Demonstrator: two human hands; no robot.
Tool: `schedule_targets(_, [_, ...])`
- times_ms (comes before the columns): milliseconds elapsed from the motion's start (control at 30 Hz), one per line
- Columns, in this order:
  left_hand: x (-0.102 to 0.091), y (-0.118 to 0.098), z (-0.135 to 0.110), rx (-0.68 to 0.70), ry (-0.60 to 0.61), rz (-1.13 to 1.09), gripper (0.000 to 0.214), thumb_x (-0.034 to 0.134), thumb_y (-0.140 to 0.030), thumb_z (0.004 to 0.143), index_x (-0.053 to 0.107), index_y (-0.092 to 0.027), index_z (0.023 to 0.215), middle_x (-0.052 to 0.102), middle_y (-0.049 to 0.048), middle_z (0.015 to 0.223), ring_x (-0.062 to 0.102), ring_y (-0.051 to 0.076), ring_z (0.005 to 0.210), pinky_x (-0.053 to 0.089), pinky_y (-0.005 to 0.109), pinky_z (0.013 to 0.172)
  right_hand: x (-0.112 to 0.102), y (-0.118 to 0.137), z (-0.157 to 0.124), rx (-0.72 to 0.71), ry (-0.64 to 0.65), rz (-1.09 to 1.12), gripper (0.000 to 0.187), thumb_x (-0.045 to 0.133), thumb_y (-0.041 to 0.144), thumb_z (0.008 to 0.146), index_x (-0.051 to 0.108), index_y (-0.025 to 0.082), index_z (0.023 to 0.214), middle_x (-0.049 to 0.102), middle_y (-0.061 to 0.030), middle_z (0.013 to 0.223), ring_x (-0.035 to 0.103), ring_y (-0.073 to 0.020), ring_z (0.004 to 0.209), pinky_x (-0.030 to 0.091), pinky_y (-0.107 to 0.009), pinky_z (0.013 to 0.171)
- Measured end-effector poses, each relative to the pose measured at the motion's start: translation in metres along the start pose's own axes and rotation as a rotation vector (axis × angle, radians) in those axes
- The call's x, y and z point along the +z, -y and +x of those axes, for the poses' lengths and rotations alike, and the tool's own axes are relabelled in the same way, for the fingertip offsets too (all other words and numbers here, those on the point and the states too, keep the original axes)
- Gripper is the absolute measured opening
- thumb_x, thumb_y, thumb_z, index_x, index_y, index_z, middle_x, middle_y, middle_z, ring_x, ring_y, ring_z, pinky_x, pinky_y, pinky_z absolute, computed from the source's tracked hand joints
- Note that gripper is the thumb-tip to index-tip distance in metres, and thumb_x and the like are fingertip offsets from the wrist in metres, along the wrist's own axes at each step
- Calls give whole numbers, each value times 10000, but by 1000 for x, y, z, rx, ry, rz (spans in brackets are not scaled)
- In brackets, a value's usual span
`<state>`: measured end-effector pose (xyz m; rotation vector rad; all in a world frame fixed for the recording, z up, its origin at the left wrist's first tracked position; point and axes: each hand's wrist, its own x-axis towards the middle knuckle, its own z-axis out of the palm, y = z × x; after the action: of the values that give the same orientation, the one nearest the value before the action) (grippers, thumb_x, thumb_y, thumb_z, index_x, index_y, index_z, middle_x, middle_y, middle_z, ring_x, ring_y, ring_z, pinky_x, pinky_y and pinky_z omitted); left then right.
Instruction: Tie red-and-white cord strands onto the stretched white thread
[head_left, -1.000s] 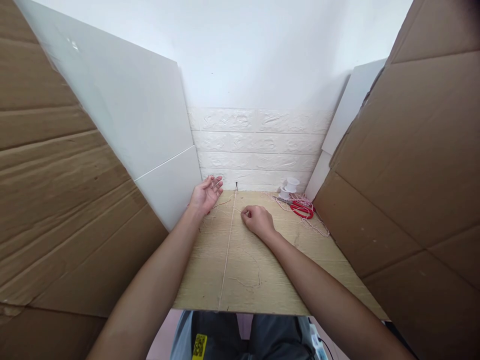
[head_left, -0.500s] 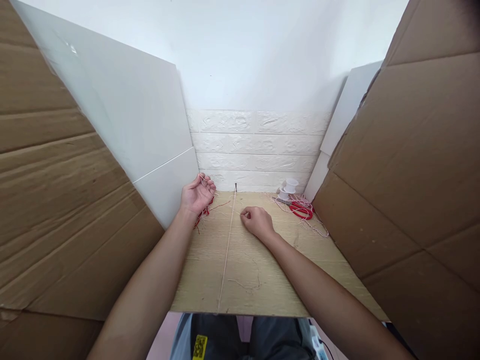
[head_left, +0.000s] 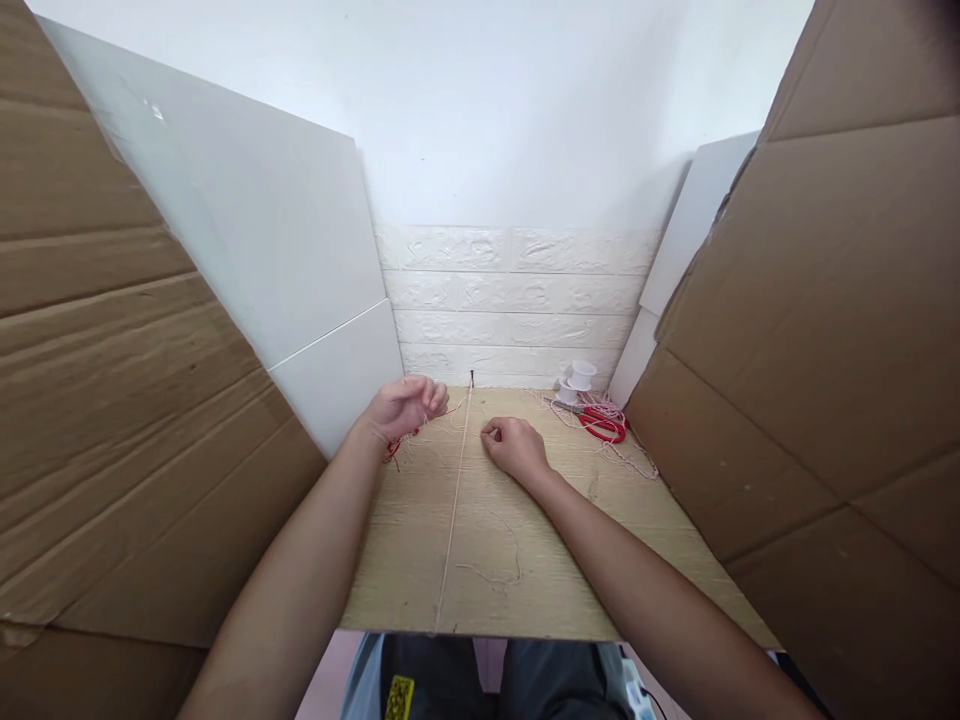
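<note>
My left hand [head_left: 409, 405], its fingers half curled, is left of the pale cord [head_left: 455, 500] running straight from a dark nail [head_left: 472, 377] to the near edge of the bench [head_left: 397, 560], my right hand [head_left: 514, 446] is closed in a pinch just right of it, and whether either grips anything I cannot tell.

a wood-grained tabletop [head_left: 405, 565] bears scissors [head_left: 583, 412], white spools [head_left: 568, 391], pink cord [head_left: 639, 467], red cord [head_left: 393, 453] and pale thread [head_left: 502, 582].
</note>
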<state>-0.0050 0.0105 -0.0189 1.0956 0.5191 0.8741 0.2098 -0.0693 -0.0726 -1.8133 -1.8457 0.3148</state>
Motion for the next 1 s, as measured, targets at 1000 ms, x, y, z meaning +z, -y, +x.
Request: schedule_targets(1000, [-2, 4, 3, -89, -101, 704, 310, 798, -416, 662, 610, -180, 592, 464, -20, 492, 344, 78, 401, 179, 253, 400, 3, 0, 1, -4, 4, 8, 189, 576, 298, 872, 755, 282, 928, 735, -14, 890, 632, -158, 803, 391, -233, 666])
